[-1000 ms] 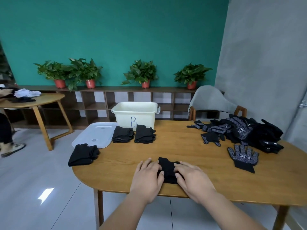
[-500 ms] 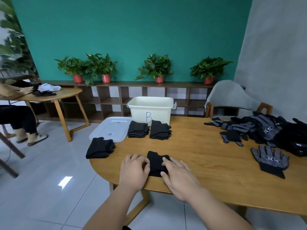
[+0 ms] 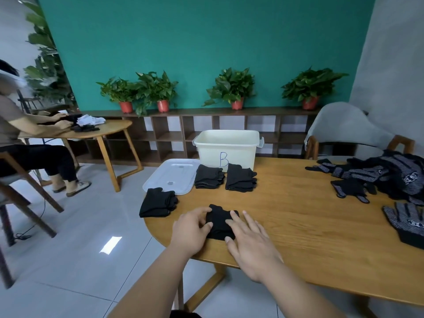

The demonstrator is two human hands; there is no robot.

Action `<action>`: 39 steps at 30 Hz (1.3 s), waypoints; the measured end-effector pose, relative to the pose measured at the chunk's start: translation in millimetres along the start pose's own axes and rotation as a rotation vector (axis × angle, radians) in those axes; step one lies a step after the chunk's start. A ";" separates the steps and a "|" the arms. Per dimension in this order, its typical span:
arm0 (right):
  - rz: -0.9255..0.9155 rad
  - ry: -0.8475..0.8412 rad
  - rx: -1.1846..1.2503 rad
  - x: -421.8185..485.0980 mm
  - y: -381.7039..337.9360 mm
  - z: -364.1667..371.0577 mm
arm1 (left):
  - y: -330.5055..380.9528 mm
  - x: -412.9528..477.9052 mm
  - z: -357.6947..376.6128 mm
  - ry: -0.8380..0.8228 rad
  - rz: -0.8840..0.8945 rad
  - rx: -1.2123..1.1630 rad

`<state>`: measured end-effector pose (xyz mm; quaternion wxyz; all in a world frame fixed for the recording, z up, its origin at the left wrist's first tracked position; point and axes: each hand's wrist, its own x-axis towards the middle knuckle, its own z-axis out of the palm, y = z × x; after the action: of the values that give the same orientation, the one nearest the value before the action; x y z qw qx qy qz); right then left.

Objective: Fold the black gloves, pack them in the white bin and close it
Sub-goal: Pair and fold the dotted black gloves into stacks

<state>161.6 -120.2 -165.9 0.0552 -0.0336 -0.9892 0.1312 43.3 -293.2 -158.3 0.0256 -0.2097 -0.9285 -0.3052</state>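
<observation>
Teal wall (image 3: 206, 42) behind, with a low shelf of potted plants (image 3: 230, 88). A second person (image 3: 13, 125) sits at another table, far left. Work surface: wooden table (image 3: 309, 237).

Item 1, folded glove (image 3: 219, 222): near the table's front edge, between both hands. The left hand (image 3: 190, 230) has its fingers bent over the glove's left edge and its thumb laid on top, gripping it. The right hand (image 3: 250, 244) lies flat, fingers straight and slightly apart, tips pressing the right side. Likely purpose: keeping the fold from springing open.

Item 2, folded stacks (image 3: 208, 177): two sit side by side just in front of the white bin (image 3: 227, 145). A third stack (image 3: 158, 203) lies at the table's left edge. Judged to be staged for packing together.

Item 3, white bin: open, at the far side of the table, contents not visible. Its lid (image 3: 172, 177) lies flat to its left, not yet fitted.

Item 4, loose gloves (image 3: 390, 175): an unfolded heap at right, with a single glove (image 3: 406, 221) lying apart, nearer the front.

Markings: a blue handwritten "B" (image 3: 223, 159) on the bin's front. The loose gloves carry pale grip dots and a printed mark too small to read.
</observation>
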 end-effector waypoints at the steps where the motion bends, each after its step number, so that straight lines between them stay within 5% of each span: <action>1: 0.004 0.014 0.002 -0.5 0.0 0.4 | -1.2 1.8 -1.4 -0.008 -0.022 -0.075; 17: 0.060 -0.011 -0.027 -4.9 -1.0 -1.0 | -21.7 2.9 -40.8 0.023 -0.259 -0.323; 24: 0.061 -0.024 -0.030 -4.4 -1.0 -0.7 | -27.5 12.6 -66.8 0.201 -0.132 -0.337; 31: 0.067 -0.035 -0.033 -3.7 -3.3 -2.0 | -40.3 52.1 -111.0 0.371 -0.203 -0.441; 39: 0.073 -0.036 -0.044 -0.3 -3.1 -1.6 | -88.9 64.6 -101.9 0.237 -0.415 -0.356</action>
<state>162.0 -122.8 -163.5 0.0319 -0.0684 -0.9908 0.1120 -59.7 -392.5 -113.6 0.0338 0.0208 -0.8741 -0.4842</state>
